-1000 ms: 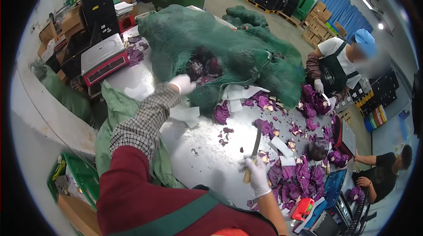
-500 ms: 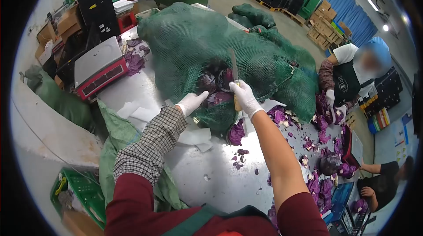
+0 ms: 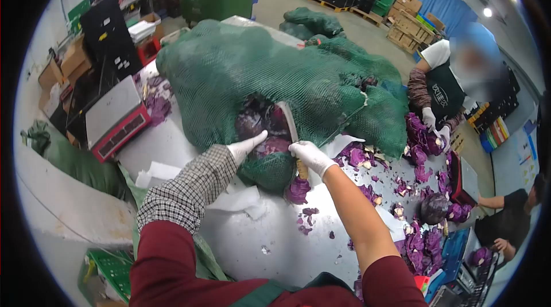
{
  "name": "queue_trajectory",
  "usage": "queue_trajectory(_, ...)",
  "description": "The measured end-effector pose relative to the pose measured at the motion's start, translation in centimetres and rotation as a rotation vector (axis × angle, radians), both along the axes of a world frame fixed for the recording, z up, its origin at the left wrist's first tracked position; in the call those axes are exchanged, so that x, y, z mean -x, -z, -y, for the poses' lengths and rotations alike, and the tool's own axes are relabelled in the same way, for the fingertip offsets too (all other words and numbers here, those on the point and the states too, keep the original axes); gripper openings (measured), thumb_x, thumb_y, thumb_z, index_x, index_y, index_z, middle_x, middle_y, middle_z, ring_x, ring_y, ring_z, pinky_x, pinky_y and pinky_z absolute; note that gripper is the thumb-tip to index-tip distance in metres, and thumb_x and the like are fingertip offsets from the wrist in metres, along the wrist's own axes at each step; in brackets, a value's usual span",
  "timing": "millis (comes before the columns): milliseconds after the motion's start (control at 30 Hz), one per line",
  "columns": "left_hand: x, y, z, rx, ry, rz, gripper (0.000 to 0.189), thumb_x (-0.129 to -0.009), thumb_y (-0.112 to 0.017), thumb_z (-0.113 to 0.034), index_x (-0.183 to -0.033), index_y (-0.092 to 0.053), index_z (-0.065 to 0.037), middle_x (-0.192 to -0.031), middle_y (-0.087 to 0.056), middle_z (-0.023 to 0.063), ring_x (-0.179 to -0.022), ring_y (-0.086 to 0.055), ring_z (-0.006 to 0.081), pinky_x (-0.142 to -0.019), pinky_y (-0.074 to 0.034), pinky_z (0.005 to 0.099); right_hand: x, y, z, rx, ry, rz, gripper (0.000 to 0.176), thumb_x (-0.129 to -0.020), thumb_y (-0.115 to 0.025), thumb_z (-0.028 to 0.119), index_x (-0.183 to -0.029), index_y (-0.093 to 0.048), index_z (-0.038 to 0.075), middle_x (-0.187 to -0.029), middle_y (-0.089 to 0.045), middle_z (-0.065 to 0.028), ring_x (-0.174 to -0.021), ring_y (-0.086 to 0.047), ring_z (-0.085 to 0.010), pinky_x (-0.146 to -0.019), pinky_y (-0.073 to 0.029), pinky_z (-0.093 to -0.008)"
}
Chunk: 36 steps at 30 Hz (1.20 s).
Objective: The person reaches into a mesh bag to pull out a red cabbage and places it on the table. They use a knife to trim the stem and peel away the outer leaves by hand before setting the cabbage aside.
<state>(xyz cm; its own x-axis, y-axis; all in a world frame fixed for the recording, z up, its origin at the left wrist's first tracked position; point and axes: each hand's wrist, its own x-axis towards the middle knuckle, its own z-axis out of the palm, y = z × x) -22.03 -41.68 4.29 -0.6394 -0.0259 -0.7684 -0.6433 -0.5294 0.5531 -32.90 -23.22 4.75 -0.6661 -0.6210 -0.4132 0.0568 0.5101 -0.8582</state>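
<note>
A green mesh bag (image 3: 212, 77) full of red cabbages lies across the metal table, with an opening in its near side. Dark red cabbages (image 3: 249, 120) show through that opening. My left hand (image 3: 247, 147), in a white glove, is at the opening's lower left edge. Its thumb is stretched toward the cabbages and the other fingers are hidden. My right hand (image 3: 313, 156), also gloved, is closed around a knife (image 3: 288, 120) with a pale handle, its blade pointing up in front of the opening. Below the handle lies a purple cabbage piece (image 3: 298, 191).
A scale (image 3: 117, 117) with a red base stands at the left. Purple leaf scraps (image 3: 422, 247) and a whole red cabbage (image 3: 434, 208) lie at the right. A co-worker (image 3: 445, 80) handles cabbage at the far right, and another person (image 3: 505, 221) is at the right edge.
My view has shifted, so the bag and table sit differently in it. The knife's blade now leans left, across the opening's right side. My left thumb is nearer the cabbages.
</note>
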Motion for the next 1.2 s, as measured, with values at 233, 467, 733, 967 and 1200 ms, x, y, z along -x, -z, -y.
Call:
queue_trajectory(233,-3.9,2.0,-2.5,1.012,-0.205,-0.808,0.061,-0.083,-0.07,-0.042,-0.118,-0.057,0.006,-0.116,-0.059,0.016,-0.107,-0.056,0.0251,-0.098,-0.042,0.0338,-4.1,3.4,-2.4,0.34,0.028,0.038,0.022,-0.081,-0.054,0.021,-0.09,-0.058,0.0,-0.077,-0.055,-0.0011,-0.076,-0.052,-0.012,-0.07,-0.042,-0.0258)
queue_trajectory(467,-4.4,6.1,-1.3,0.791,-0.246,-0.763,0.066,-0.087,-0.067,-0.038,-0.132,-0.044,0.004,-0.132,-0.047,0.0174,-0.122,-0.047,0.0259,-0.104,-0.036,0.0341,-6.1,8.3,-4.7,0.619,0.24,0.266,0.021,-0.082,-0.053,0.016,-0.095,-0.061,0.002,-0.08,-0.058,-0.0025,-0.077,-0.054,-0.0111,-0.075,-0.042,-0.0249)
queue_trajectory(733,-7.4,2.0,-6.2,0.937,-0.241,-0.97,0.082,-0.076,-0.078,-0.033,-0.139,-0.038,0.002,-0.139,-0.04,0.0171,-0.129,-0.039,0.0278,-0.109,-0.031,0.0365,-8.2,4.4,-7.3,0.625,0.188,0.06,0.023,-0.084,-0.055,0.013,-0.105,-0.056,0.003,-0.077,-0.055,0.0019,-0.071,-0.053,-0.0096,-0.067,-0.043,-0.0235)
queue_trajectory(967,-12.7,-3.4,-19.1,0.778,0.187,-0.955,0.116,-0.062,-0.086,-0.037,-0.144,-0.017,0.008,-0.142,-0.029,0.0265,-0.135,-0.03,0.0357,-0.113,-0.024,0.0389,-17.2,-5.9,-23.8,0.503,0.332,0.033,0.011,-0.087,-0.054,0.012,-0.095,-0.056,0.004,-0.074,-0.051,0.0024,-0.068,-0.047,-0.0059,-0.063,-0.038,-0.0212)
queue_trajectory(1200,-17.3,-0.1,-32.2,0.778,0.809,-0.69,0.123,-0.063,-0.084,-0.046,-0.145,-0.011,0.008,-0.144,-0.028,0.0297,-0.135,-0.032,0.0379,-0.112,-0.027,0.0376,-28.0,-0.1,-38.0,0.396,0.71,0.349,0.014,-0.091,-0.049,0.015,-0.088,-0.053,0.002,-0.072,-0.055,-0.0036,-0.068,-0.053,-0.0127,-0.066,-0.045,-0.0263)
